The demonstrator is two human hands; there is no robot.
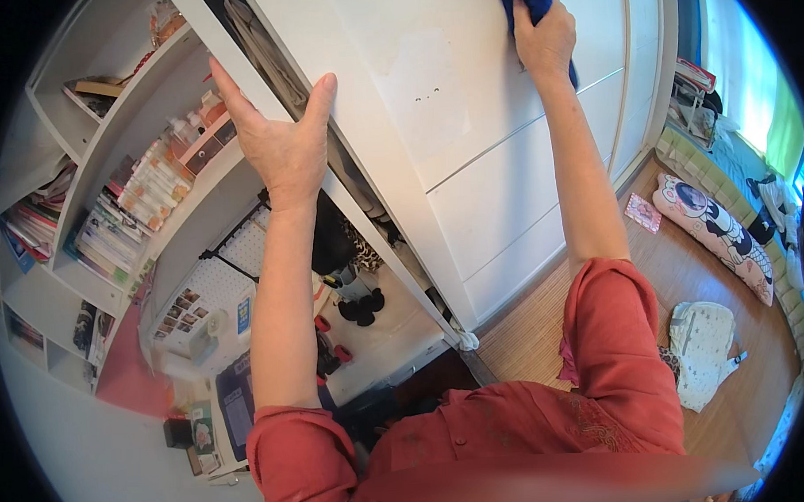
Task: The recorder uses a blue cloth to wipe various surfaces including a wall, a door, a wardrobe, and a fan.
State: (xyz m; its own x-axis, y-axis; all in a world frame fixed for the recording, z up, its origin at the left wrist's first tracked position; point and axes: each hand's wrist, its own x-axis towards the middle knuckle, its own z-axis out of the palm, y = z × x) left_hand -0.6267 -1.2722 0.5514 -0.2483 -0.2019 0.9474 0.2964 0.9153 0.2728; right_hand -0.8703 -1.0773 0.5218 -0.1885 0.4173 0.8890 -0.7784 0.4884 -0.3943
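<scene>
My right hand (549,43) holds a bunched dark blue cloth (529,1) against the white sliding wardrobe door (499,188). A paler, worn patch (429,84) with a few small holes marks the door to the left of the cloth. My left hand (279,142) is spread wide at the wardrobe's side. Its thumb lies by the door's edge, and its fingers reach over the white side panel (375,252). Between panel and door is a narrow gap, through which hanging clothes (269,50) show. Part of the cloth is cut off by the top of the picture.
White shelves (193,172) with books (112,234) and bottles stand on the left, above a cluttered desk (373,365). On the right, a long printed pillow (713,233), a pink patterned card (643,213) and a white star-patterned backpack (701,347) lie on a mat-covered surface (764,358).
</scene>
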